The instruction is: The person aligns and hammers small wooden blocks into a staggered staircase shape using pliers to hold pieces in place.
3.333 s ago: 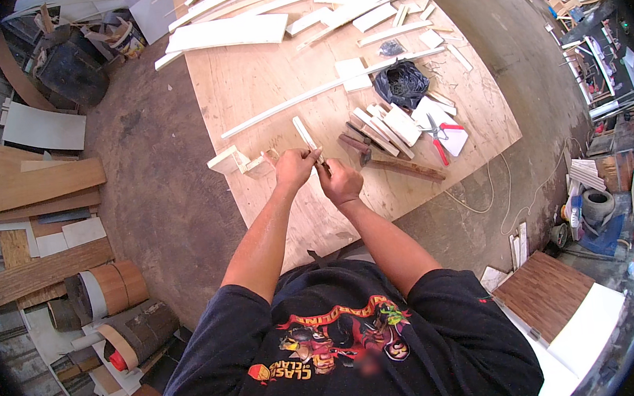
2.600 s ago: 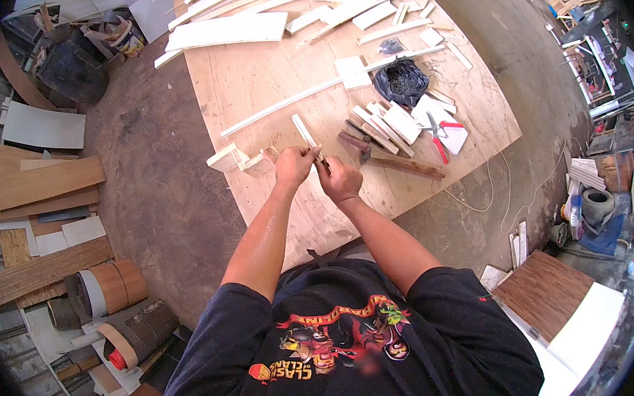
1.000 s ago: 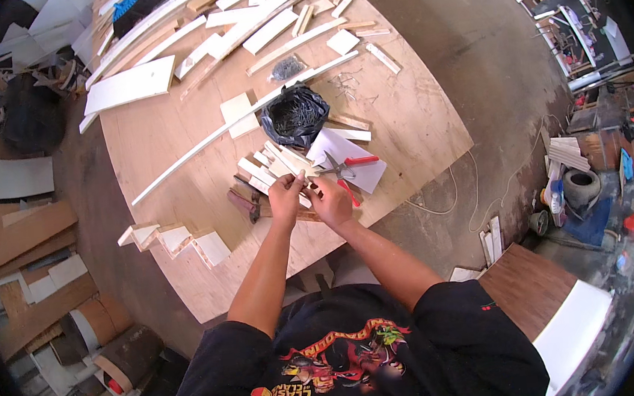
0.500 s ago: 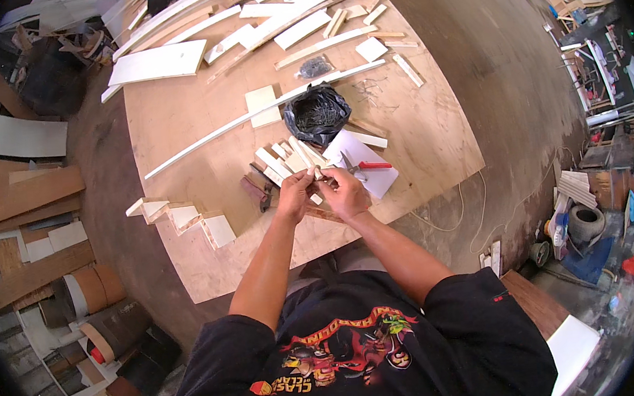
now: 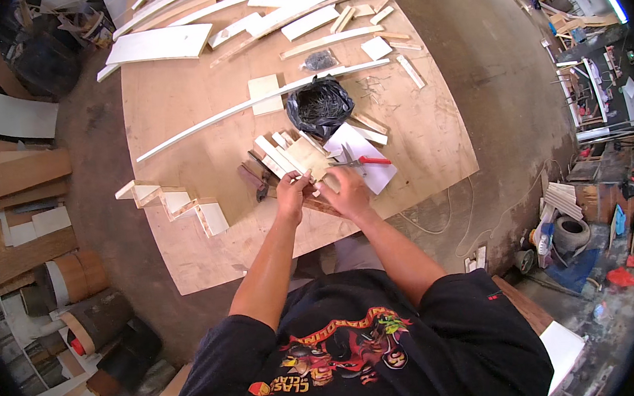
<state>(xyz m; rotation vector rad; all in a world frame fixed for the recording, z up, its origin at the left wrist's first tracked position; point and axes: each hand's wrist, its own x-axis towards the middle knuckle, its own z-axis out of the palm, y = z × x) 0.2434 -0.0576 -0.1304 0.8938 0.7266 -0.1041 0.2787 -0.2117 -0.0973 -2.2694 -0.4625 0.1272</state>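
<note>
Already joined, seemingly, in a zigzag at frame left: wooden boards (image 5: 176, 202). Loose at center, with no visible fastening: wood pieces (image 5: 277, 154), just below a black bag (image 5: 326, 131). Above their near ends, left hand (image 5: 294, 194) curled, cannot tell around what, if anything; right hand (image 5: 348, 191) partly open, thumb apart from fingers, nothing visibly held.

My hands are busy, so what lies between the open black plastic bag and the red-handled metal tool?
In the head view, part of a flat white sheet lies between the bag and the tool.
</note>
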